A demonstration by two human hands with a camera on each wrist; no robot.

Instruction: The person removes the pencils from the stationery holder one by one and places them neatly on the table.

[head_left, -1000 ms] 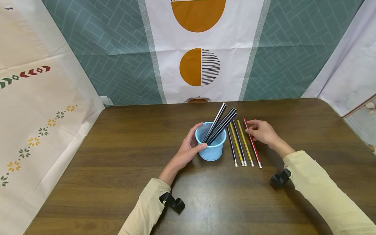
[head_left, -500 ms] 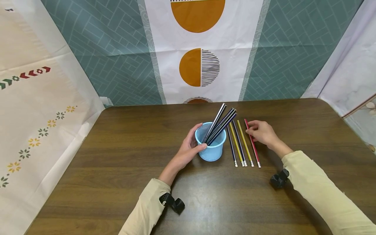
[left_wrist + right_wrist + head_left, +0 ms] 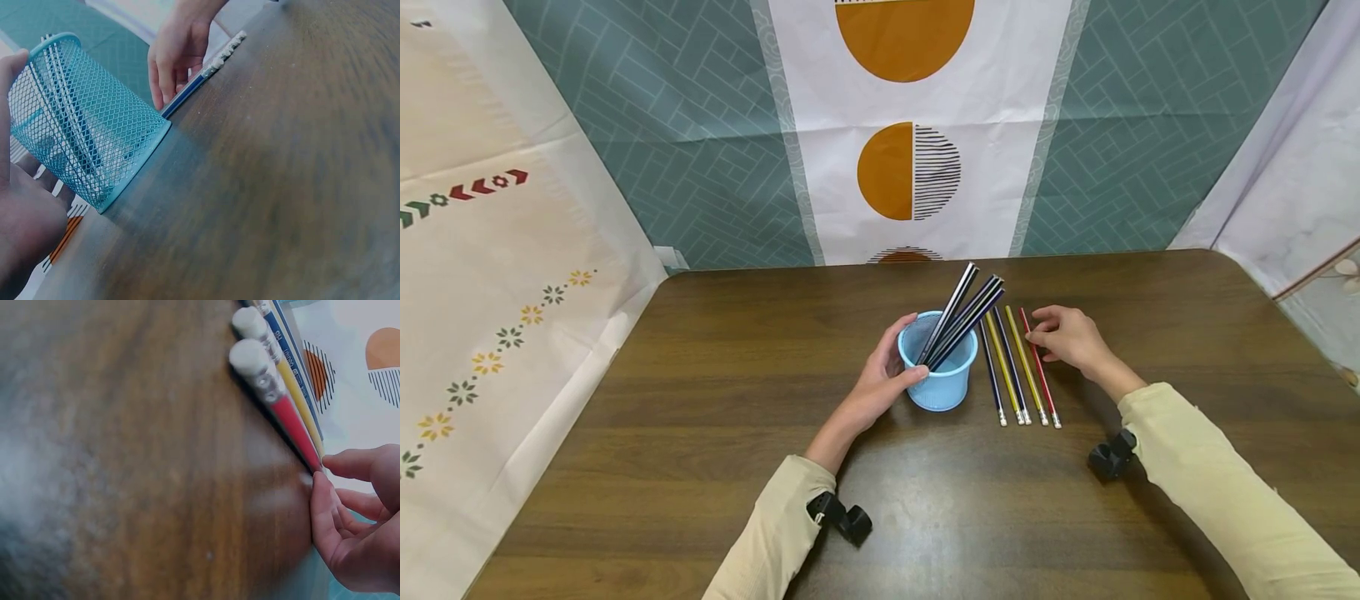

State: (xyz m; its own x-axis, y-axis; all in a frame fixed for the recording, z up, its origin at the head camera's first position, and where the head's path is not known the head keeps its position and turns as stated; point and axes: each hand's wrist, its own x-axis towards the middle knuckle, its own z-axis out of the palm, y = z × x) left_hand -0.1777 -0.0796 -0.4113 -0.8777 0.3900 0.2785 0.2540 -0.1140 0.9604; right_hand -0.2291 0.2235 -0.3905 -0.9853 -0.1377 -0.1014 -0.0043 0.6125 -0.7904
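A light blue mesh pencil cup (image 3: pixel 942 390) stands upright on the table, with several dark striped pencils (image 3: pixel 966 327) leaning in it. My left hand (image 3: pixel 880 379) grips the cup from the left, thumb at the near side of the rim, fingers round the far side. To its right lies a row of pencils, dark blue and yellow, including a yellow pencil (image 3: pixel 1026 367) at the right. Beside that one is a red pencil (image 3: pixel 1040 367), eraser end toward me. My right hand (image 3: pixel 1070 340) pinches it near its far end between thumb and finger, also seen in the right wrist view.
The brown wooden table (image 3: pixel 715 433) reaches back to a patterned curtain (image 3: pixel 700 150). A pale cloth (image 3: pixel 512 292) hangs on the left, a white one (image 3: pixel 1292 167) on the right. Black wrist cameras (image 3: pixel 842 518) sit on both sleeves.
The red pencil has shifted left, closer to the yellow one, and slightly toward me, with the right hand still at it. The left hand and the cup have stayed in place.
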